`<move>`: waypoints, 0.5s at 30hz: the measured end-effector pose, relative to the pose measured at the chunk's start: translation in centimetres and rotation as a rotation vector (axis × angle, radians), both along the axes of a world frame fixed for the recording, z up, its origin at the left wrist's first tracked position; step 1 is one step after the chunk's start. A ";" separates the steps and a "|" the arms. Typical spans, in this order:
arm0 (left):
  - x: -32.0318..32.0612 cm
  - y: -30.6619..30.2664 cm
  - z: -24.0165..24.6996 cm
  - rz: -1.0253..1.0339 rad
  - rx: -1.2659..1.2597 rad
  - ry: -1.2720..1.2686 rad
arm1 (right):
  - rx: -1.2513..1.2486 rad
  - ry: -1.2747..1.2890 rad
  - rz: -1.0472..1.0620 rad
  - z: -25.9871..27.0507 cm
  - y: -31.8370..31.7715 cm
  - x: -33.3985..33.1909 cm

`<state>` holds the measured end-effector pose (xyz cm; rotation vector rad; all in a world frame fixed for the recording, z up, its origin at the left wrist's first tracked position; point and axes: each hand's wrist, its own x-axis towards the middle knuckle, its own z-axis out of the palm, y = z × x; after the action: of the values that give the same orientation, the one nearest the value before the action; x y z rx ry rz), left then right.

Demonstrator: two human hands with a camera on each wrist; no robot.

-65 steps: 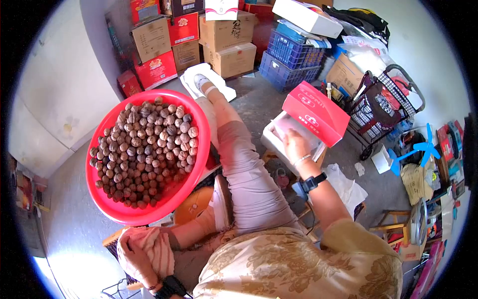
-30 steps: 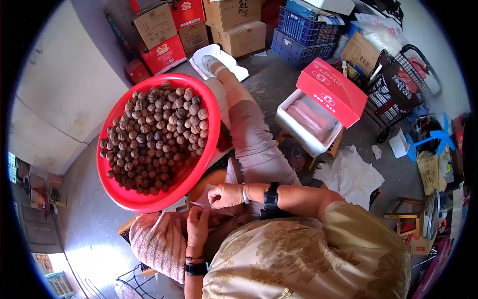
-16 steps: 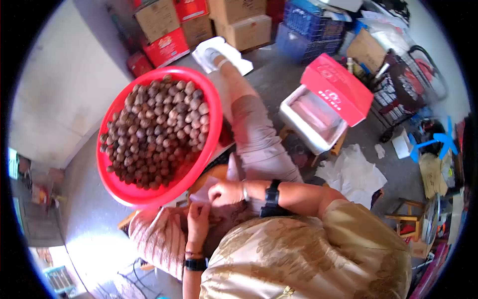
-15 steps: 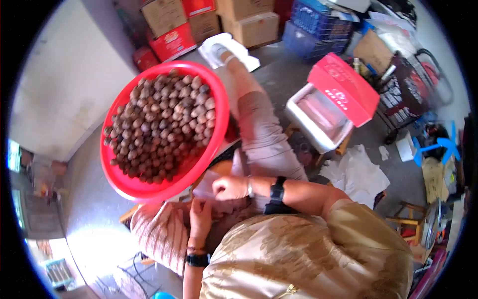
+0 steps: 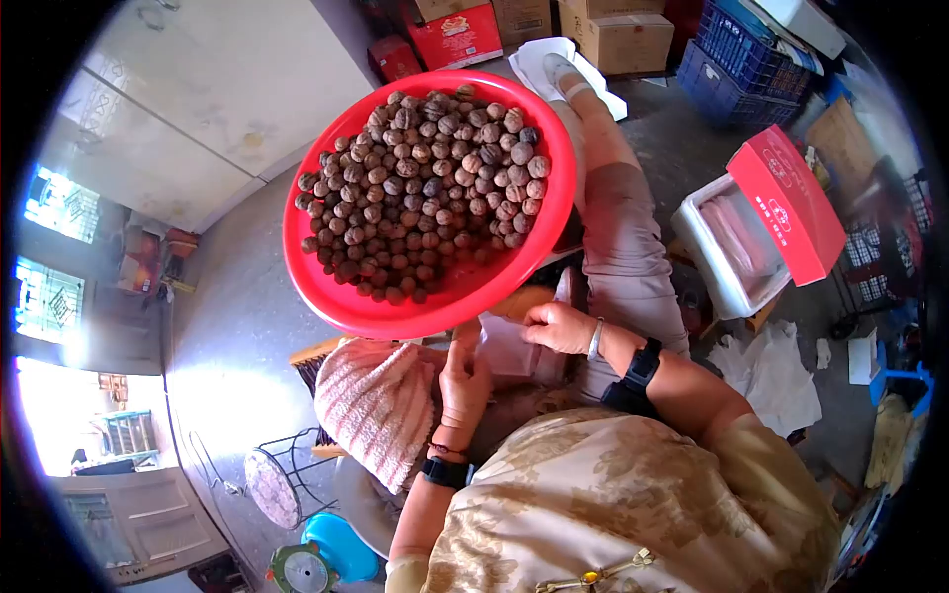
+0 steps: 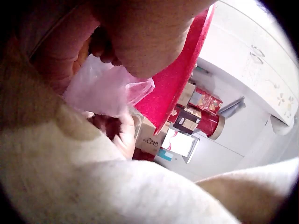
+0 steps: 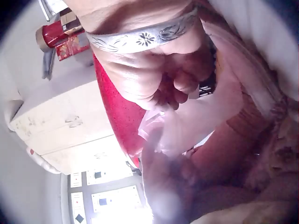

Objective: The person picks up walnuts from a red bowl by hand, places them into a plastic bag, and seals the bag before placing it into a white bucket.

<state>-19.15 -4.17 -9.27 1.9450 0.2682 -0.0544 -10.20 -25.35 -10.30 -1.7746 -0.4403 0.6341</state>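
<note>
A thin, translucent pink plastic bag (image 5: 506, 350) hangs between my two hands over the lap, just below the rim of a red basin (image 5: 336, 314). My right hand (image 5: 561, 328) pinches the bag's edge with curled fingers. At the other side my left hand (image 5: 463, 385) holds the bag, its fingers pointing up toward the basin. In the left wrist view the bag (image 6: 100, 88) is spread between both hands. The right wrist view shows its crinkled edge (image 7: 152, 122) at the right fingertips. Many walnuts (image 5: 425, 198) in their shells fill the basin.
To the right stands a white box (image 5: 692, 232) with a red lid (image 5: 789, 203), holding a pink stack. A striped pink towel (image 5: 378, 405) covers one knee. White crumpled plastic (image 5: 771, 376) lies on the floor. Blue crates (image 5: 736, 84) and cartons (image 5: 623, 42) stand behind.
My right hand has come from the white box to the lap, and my left hand has left the towel. Both now hold the bag, which is spread wider. The head view has swung left.
</note>
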 end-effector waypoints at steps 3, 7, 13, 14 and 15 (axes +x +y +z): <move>0.3 0.4 -1.0 0.075 -0.167 -0.187 | 0.154 0.352 -0.059 1.5 -0.8 0.4; 0.2 0.8 -0.4 0.093 -0.063 -0.051 | 0.449 0.484 -0.066 2.8 -1.0 0.2; 0.6 0.6 2.3 0.013 0.095 -0.071 | 0.370 0.359 -0.120 3.2 -0.9 0.5; 0.5 0.8 2.9 -0.006 0.090 -0.046 | 0.304 0.328 -0.134 3.1 -1.0 0.5; 0.5 0.8 4.0 -0.025 0.083 -0.020 | 0.237 0.299 -0.147 3.0 -0.9 0.5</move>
<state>-18.67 -3.39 -5.29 2.0308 0.2362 -0.0400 -9.68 -26.28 -7.26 -1.4446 -0.1694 0.6992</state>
